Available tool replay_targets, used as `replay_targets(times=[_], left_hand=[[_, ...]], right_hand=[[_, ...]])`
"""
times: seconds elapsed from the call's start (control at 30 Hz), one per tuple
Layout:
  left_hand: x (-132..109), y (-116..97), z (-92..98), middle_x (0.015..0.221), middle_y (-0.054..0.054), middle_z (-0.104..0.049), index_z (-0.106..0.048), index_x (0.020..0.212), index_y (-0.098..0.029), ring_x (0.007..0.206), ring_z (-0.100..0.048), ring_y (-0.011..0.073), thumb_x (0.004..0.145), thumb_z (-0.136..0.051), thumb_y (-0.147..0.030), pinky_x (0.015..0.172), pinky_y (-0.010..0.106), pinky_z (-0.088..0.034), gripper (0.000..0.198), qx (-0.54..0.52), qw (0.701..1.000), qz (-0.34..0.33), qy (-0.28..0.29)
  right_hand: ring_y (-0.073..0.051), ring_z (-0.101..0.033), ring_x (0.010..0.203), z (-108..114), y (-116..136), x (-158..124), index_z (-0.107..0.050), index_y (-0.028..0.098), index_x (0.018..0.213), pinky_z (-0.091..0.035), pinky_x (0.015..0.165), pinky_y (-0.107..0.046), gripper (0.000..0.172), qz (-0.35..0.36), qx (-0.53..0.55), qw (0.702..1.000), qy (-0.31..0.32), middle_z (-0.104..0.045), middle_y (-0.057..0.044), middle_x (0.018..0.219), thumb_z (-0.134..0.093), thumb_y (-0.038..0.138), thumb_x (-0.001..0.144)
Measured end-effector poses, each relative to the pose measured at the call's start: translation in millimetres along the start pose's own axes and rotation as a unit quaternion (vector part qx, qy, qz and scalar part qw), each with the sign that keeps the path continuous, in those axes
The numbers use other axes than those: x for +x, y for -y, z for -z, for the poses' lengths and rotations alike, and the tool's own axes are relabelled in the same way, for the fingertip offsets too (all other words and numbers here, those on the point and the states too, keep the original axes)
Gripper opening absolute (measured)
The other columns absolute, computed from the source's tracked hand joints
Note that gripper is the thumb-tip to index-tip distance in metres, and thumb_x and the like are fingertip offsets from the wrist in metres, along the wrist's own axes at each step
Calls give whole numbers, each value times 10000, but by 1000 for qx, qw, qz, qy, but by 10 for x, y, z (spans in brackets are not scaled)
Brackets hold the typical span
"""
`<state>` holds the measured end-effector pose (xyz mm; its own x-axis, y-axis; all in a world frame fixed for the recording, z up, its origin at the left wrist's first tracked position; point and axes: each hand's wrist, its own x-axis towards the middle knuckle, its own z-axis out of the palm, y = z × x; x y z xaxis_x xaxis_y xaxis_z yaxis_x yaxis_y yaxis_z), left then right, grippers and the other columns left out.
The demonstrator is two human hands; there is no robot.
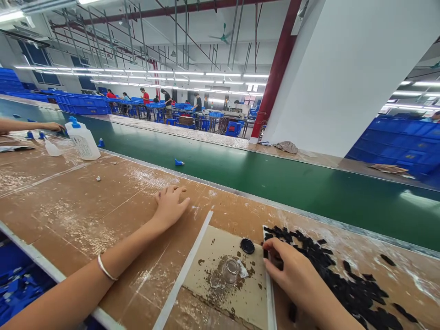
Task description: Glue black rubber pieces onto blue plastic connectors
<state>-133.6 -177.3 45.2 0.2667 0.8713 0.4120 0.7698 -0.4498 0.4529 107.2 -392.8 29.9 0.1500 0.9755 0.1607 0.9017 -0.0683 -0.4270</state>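
Black pieces [347, 284] lie in a big heap, many left; right hand [292, 270] touches them, can't tell if it holds any; left hand [171, 207] lies open.

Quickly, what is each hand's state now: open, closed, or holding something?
Left hand: open, resting on the brown table top.
Right hand: curled against the black pieces; cannot tell if it holds one.

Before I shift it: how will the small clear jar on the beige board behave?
The small clear round jar has curved sides, so it may roll or tip when nudged. It looks like glass, so probably fragile and slick. The brown-smeared beige board could make it drag unevenly.
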Motion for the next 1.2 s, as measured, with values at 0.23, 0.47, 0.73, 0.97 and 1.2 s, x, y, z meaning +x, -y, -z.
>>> replay_targets(times=[0.23,0.47,0.73,0.97,1.2], left_hand=[[-185,-150,-92,1123,81,-598,-630,963,-194,1115,-476,271,755,-535,-193,967,414,-269,229,-139,986,-58,68],[-243,-163,-225,1063,43,-618,-627,947,-210,1062,-506,230,737,-515,-149,967,408,-328,246,-169,980,-69,80],[29,25,-439,1054,95,-621,-616,971,-142,1035,-535,242,709,-514,-112,925,380,-398,283,-153,987,29,33],[524,132,-715,1108,109,-596,-584,1011,-130,1076,-528,219,723,-519,-103,949,332,-386,297,-138,986,86,-44],[1148,213,-996,1167,144,-549,-502,1140,-116,1128,-489,246,784,-524,-155,966,362,-361,359,-91,976,163,-110]], right_hand=[[-186,-575,1030,-67,284,-68,-509,244,1111,-433,914,-333,277,101,195,976,8,-626,-46,1079,-510,223,834],[-207,-569,1034,-178,261,-73,-455,244,1174,-436,912,-396,328,116,183,976,23,-616,-62,1093,-483,179,853],[-186,-575,1005,-152,279,-83,-457,307,1152,-459,868,-359,328,150,137,979,-1,-624,-1,1072,-500,168,858],[-201,-578,980,-188,254,-62,-469,317,1152,-481,824,-345,336,189,91,977,-21,-639,-4,1035,-513,169,854],[-177,-613,934,-233,216,-57,-474,350,1160,-493,819,-302,416,180,134,973,-49,-659,23,1019,-552,144,807]])
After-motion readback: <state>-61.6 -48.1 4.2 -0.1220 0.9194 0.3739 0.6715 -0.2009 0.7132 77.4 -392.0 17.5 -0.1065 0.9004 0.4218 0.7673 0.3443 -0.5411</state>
